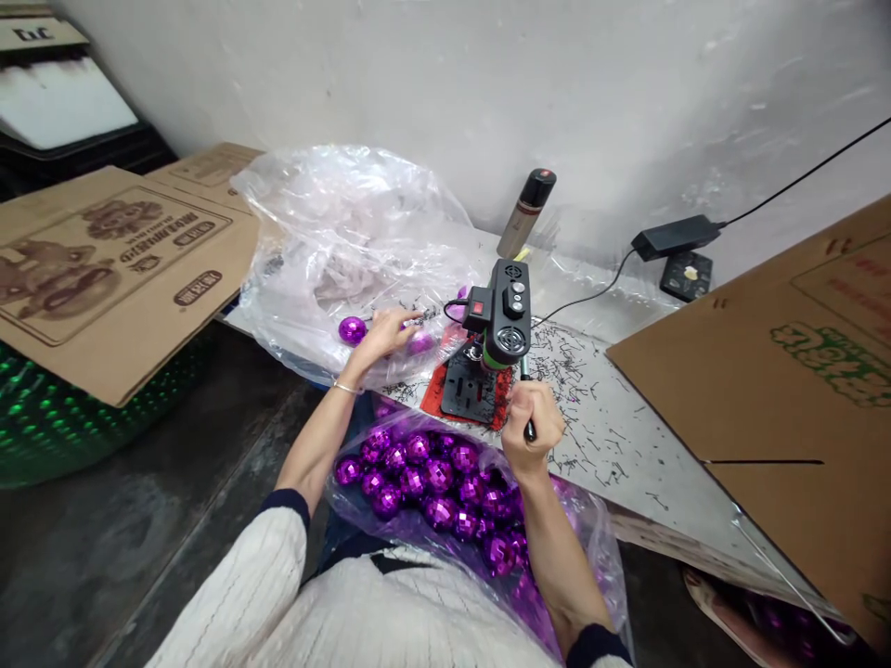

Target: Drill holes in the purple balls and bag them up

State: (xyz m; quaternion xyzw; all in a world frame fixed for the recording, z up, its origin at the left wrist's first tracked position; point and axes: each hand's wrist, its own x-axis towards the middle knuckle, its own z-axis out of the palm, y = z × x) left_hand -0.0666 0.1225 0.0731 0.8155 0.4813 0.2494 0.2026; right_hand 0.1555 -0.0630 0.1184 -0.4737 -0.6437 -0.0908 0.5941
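My right hand (533, 419) is wrapped round the black-tipped lever handle (530, 431) of a small black press-like machine (510, 306), which resembles a bench drill. My left hand (385, 334) reaches over the opening of a clear plastic bag (348, 195), fingers stretched out and apart. Just beneath those fingers is a shiny purple ball (420, 343), and another purple ball (352, 330) lies to their left. Whether the fingers touch a ball I cannot tell. On my lap, a second clear bag (591, 529) holds many purple mirrored balls (438, 475).
Small black bits (599, 417) are scattered over the white table (647, 464). Behind the machine stands a spray can (525, 215). A power adapter (677, 237) trails cables on the right. Cardboard boxes (780, 371) flank both sides, and a person's foot (724, 612) shows lower right.
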